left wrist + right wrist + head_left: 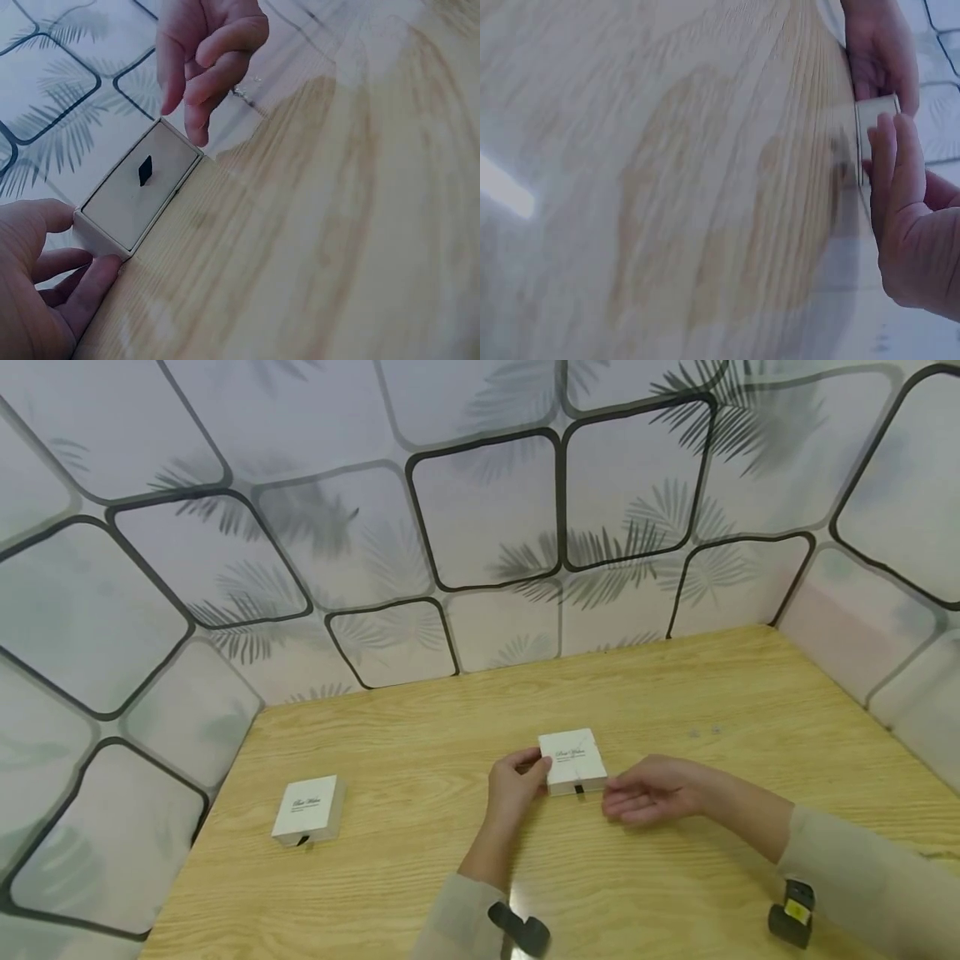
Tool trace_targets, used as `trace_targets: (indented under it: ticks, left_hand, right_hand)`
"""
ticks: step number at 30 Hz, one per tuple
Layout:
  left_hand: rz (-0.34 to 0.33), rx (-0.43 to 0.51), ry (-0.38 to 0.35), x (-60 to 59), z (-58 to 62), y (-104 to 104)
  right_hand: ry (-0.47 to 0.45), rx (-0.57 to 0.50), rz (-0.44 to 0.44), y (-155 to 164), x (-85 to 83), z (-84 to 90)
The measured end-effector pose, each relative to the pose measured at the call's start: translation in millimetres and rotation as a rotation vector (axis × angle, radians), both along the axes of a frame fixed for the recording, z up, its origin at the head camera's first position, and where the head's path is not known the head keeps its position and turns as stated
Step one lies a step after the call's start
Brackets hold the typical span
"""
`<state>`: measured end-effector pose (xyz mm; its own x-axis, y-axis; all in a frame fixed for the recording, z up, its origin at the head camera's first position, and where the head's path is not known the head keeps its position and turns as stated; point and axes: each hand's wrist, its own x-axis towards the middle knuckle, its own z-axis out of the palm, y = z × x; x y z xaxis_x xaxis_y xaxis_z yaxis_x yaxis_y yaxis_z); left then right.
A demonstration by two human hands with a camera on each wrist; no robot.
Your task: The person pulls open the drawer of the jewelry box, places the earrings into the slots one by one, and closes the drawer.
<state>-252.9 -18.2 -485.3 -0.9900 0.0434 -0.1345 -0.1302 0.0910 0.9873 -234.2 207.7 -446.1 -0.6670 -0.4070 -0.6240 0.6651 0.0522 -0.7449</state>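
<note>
A flat white box [573,762] with dark lettering on its lid lies on the wooden table, a small black pull tab on its near side. My left hand [513,787] holds the box's left side, thumb at the top edge and fingers low along the wall, as the left wrist view shows. At the opposite end, my right hand [654,789] has its loosely bent fingers right at the near right corner. In the right wrist view those fingers [905,161] overlap the box's tabbed side and partly hide it. The tab shows plainly in the left wrist view.
A second white box [306,808], similarly lettered and tabbed, sits farther left on the wooden table [405,735]. Patterned fabric walls [487,510] with leaf prints border the table at the back and both sides. Black devices [792,913] are strapped at both wrists.
</note>
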Motion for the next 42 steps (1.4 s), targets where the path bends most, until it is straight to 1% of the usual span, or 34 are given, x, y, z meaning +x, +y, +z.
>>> trace_targets:
  ticks: [4,6,8,10,12,15,19,23,27,30,31,37,40,42]
  left_hand:
    - [-0.008,0.001,0.009,1.5,-0.3,3]
    - [-0.018,0.000,0.011,2.1,-0.7,4]
    - [-0.030,0.000,0.017,2.9,-0.8,5]
    - [-0.033,-0.005,0.019,3.8,-1.0,6]
    - [-0.022,-0.005,0.016,4.5,-1.0,6]
    - [-0.004,-0.004,0.009,5.5,-1.0,4]
    - [-0.001,0.004,0.006,6.7,-1.4,5]
    - [0.006,-0.009,0.031,7.9,-3.2,7]
    - [0.009,-0.024,0.054,8.1,-4.1,7]
    - [0.006,-0.042,0.068,7.8,-1.8,5]
    - [0.005,-0.052,0.078,7.6,-0.7,5]
    - [0.032,-0.106,0.120,4.3,3.8,0]
    - [0.057,-0.131,0.132,1.4,3.9,-1]
    - [0.073,-0.123,0.124,-0.2,4.7,-1]
  right_hand:
    - [0.094,0.065,0.009,10,-2.9,-3.9]
    - [0.152,0.097,-0.020,12,-3.7,-4.1]
    - [0.231,0.140,-0.045,13,-4.3,-4.2]
    - [0.322,0.194,-0.054,11,-4.5,-3.8]
    - [0.405,0.240,-0.066,6,-5.0,-3.6]
    - [0.469,0.261,-0.088,-3,-5.7,-3.7]
    - [0.497,0.239,-0.129,-11,-5.5,-5.4]
    - [0.535,0.227,-0.150,-14,-4.5,-7.1]
    - [0.533,0.203,-0.175,-16,-4.2,-7.5]
    - [0.515,0.193,-0.205,-19,-4.8,-7.0]
    - [0.522,0.193,-0.207,-21,-5.4,-6.8]
    - [0.562,0.206,-0.234,-31,-13.2,-10.1]
    - [0.541,0.210,-0.256,-35,-18.5,-12.7]
    - [0.519,0.208,-0.267,-36,-22.3,-13.6]
